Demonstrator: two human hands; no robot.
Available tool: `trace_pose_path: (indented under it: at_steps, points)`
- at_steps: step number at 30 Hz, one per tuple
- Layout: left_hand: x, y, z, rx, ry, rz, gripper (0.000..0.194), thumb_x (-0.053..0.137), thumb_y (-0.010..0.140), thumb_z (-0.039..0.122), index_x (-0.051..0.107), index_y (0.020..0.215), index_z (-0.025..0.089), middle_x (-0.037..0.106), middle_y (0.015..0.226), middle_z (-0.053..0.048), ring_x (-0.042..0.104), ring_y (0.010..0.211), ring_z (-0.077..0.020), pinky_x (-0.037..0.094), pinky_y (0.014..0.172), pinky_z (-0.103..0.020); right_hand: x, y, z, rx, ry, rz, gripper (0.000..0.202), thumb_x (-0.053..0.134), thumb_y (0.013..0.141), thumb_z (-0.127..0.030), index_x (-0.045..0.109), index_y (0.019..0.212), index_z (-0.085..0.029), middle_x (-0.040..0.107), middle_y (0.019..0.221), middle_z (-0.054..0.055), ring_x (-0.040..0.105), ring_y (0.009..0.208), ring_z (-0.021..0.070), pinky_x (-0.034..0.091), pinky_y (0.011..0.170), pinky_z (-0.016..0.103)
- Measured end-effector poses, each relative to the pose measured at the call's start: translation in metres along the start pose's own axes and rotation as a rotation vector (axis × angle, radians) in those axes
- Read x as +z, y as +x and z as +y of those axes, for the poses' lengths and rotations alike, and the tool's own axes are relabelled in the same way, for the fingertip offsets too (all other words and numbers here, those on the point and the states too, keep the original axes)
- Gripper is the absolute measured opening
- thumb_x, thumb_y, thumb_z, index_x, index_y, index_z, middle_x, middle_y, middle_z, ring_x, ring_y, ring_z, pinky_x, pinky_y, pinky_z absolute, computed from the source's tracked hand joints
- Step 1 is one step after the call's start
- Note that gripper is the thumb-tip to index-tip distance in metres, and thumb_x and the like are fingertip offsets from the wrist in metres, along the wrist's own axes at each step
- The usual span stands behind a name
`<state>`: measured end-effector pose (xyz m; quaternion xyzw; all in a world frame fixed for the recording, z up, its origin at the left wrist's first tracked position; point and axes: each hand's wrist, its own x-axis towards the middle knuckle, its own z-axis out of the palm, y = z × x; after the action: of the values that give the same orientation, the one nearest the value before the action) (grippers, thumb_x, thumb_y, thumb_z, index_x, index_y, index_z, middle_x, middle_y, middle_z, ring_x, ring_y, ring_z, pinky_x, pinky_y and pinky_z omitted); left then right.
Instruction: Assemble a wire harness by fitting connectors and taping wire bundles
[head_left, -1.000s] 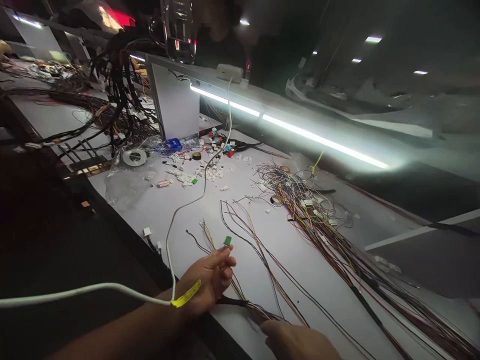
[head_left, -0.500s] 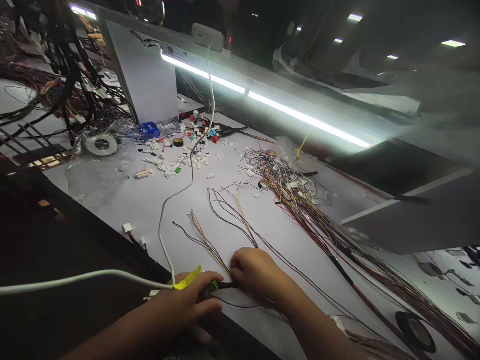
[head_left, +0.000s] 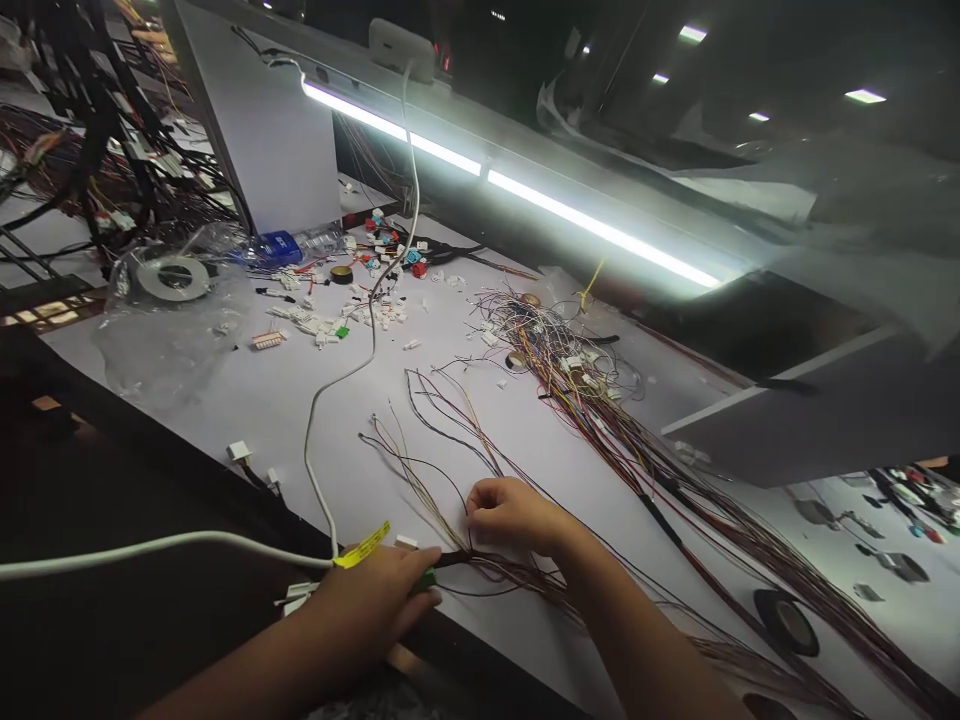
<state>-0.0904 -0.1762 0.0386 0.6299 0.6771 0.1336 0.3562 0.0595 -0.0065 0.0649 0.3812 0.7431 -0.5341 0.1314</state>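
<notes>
- The left hand lies just below the near end of the white cable, its thumb and fingers closed on a green connector, mostly hidden by them.
- This connector sits to the right of the cable's near end, over the edge of the counter.
- A yellow tag is on the cable, right above the left hand.
- The right hand, farther right of the cable, has its fingers curled, thumb and forefinger tips together on a thin dark wire.
- A black sleeve runs from beside the connector towards the right hand, and loose wires fan out from it, right of the cable.
- Well right of the cable stretches a thick wire bundle, tangled at its far end.
- Small connectors lie scattered on both sides of the cable's far stretch.
- Left of the cable are a clear plastic bag and a blue-labelled bottle.
</notes>
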Motion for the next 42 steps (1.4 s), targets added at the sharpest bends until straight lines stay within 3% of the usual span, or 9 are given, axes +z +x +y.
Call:
trace_pose_path:
  at_steps: [3,7,12,17,21,25,30,38,42]
  points:
    - [0.000,0.001,0.000,0.001,-0.036,0.005,0.042,0.053,0.086,0.040,0.060,0.126,0.028,0.072,0.108,-0.009,0.066,0.100,-0.0319,0.047,0.084,-0.041,0.003,-0.004,0.017,-0.012,0.439,0.002,0.005,0.052,0.064,-0.017,0.049,0.067,-0.019,0.054,0.057,-0.006,0.046,0.053,0.0087,0.033,0.053,0.020]
    - [-0.005,0.000,0.002,0.007,-0.100,0.003,0.042,0.056,0.084,0.043,0.062,0.123,0.029,0.072,0.108,-0.008,0.065,0.100,-0.0320,0.045,0.085,-0.041,0.015,-0.002,0.012,-0.193,0.699,0.063,0.015,0.061,0.067,-0.021,0.048,0.075,-0.020,0.057,0.061,-0.006,0.043,0.053,0.0082,0.030,0.053,0.020]
    - [-0.014,-0.004,0.008,0.001,-0.249,0.014,0.035,0.048,0.089,0.046,0.066,0.113,0.028,0.073,0.099,-0.006,0.065,0.093,-0.0284,0.043,0.082,-0.038,0.000,0.004,-0.025,-0.436,0.759,0.362,0.028,0.066,0.080,-0.040,0.058,0.097,-0.018,0.054,0.066,-0.005,0.042,0.057,0.0088,0.032,0.056,0.023]
    - [-0.024,-0.006,0.006,-0.101,-0.628,0.233,0.032,0.046,0.090,0.050,0.064,0.088,0.023,0.062,0.084,-0.001,0.057,0.075,-0.0181,0.043,0.069,-0.028,-0.004,-0.005,-0.054,-0.600,0.756,0.473,0.020,0.065,0.084,-0.038,0.062,0.094,-0.021,0.057,0.071,-0.003,0.051,0.066,0.0111,0.040,0.064,0.025]
    - [-0.033,-0.006,0.004,-0.278,-1.177,0.369,0.033,0.060,0.084,0.049,0.063,0.102,0.021,0.051,0.072,0.002,0.046,0.061,-0.0095,0.038,0.055,-0.019,0.018,-0.020,-0.054,-0.560,0.514,0.560,0.016,0.063,0.085,-0.036,0.069,0.092,-0.023,0.058,0.067,-0.002,0.045,0.054,0.0100,0.037,0.053,0.024]
    - [-0.034,-0.005,0.005,-0.395,-1.677,0.264,0.025,0.070,0.080,0.037,0.063,0.094,0.016,0.052,0.074,0.002,0.045,0.059,-0.0052,0.032,0.046,-0.013,0.038,-0.027,-0.044,-0.590,0.145,0.627,0.014,0.062,0.086,-0.031,0.073,0.093,-0.025,0.070,0.076,0.001,0.059,0.065,0.0142,0.044,0.064,0.027]
    - [-0.025,-0.002,0.006,-0.285,-1.777,0.173,0.021,0.067,0.084,0.030,0.061,0.076,0.012,0.053,0.070,0.001,0.033,0.049,-0.0029,0.028,0.038,-0.013,0.046,-0.029,-0.035,-0.595,-0.106,0.633,0.013,0.057,0.087,-0.022,0.069,0.082,-0.023,0.062,0.067,0.000,0.055,0.062,0.0125,0.040,0.060,0.024]
    - [-0.023,-0.004,0.013,-0.314,-1.824,0.191,0.025,0.073,0.078,0.030,0.058,0.069,0.012,0.053,0.064,0.001,0.026,0.046,-0.0024,0.028,0.037,-0.012,0.057,-0.027,-0.027,-0.652,-0.136,0.638,0.012,0.054,0.080,-0.011,0.060,0.076,-0.021,0.050,0.066,-0.004,0.044,0.054,0.0079,0.032,0.054,0.021]
    - [-0.022,-0.004,0.015,-0.324,-1.754,0.187,0.025,0.071,0.079,0.032,0.059,0.070,0.012,0.055,0.067,0.000,0.028,0.047,-0.0026,0.027,0.037,-0.014,0.057,-0.028,-0.027,-0.717,-0.283,0.732,0.014,0.051,0.080,-0.010,0.058,0.073,-0.020,0.051,0.063,-0.004,0.044,0.054,0.0080,0.029,0.053,0.021]
